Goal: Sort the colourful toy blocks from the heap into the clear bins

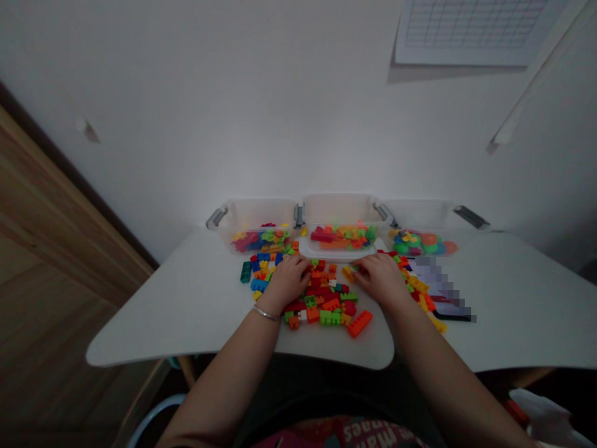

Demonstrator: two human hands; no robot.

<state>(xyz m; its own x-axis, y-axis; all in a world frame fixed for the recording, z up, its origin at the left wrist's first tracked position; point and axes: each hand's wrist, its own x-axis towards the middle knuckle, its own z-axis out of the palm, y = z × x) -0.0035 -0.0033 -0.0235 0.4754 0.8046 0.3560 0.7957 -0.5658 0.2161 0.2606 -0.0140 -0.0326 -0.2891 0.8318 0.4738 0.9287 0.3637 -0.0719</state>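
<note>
Colourful plastic building bricks (pixel 319 290) lie in a loose pile on the white table, mostly between my two hands. My left hand (pixel 289 278) rests at the pile's left side, its fingers curled down and together; whatever they hold is hidden. At the right side, my right hand (pixel 380 278) has its fingers bent inward, with the tips on a small yellow brick (pixel 347 274). Nearest to me lies a long orange brick (pixel 360 324). A dark green brick (pixel 245 272) sits apart at the far left of the pile.
Three clear bins stand along the wall: a left bin (pixel 261 211), a middle bin (pixel 340 205) and a right bin (pixel 420 211), each with coloured pieces inside. A flat dark-edged device (pixel 443 289) lies right of more bricks (pixel 418 285). The table's front edge (pixel 336 361) curves.
</note>
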